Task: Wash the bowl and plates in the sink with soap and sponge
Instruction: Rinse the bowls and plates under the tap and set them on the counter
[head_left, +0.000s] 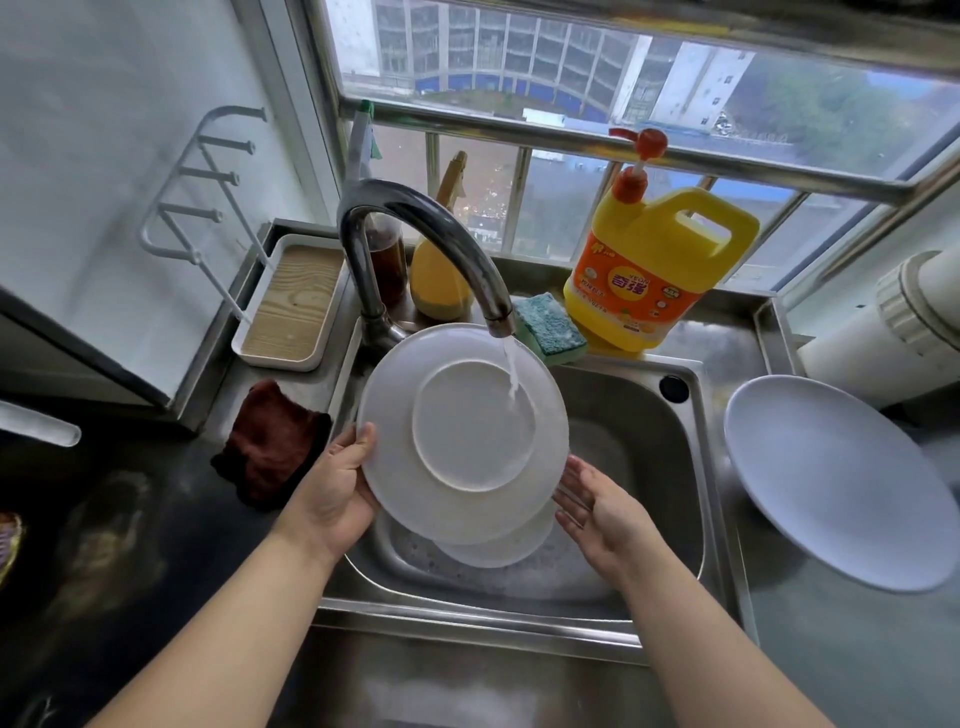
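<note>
Daylit barred window (571, 156) above steel counter (779, 649), white wall (104, 104) left.

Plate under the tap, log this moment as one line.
step: rinsing | left hand: holds plate | right hand: open, beside plate | tap: running | sponge: on sink ledge

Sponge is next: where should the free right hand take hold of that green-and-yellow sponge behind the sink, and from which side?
Pinch the green-and-yellow sponge across its two long side faces, coming down from above and the right. It lies tilted on the steel sink's back ledge, with the yellow detergent jug close on its right and the running faucet to its left. The right hand is open; the left hand holds the white plate.
</note>
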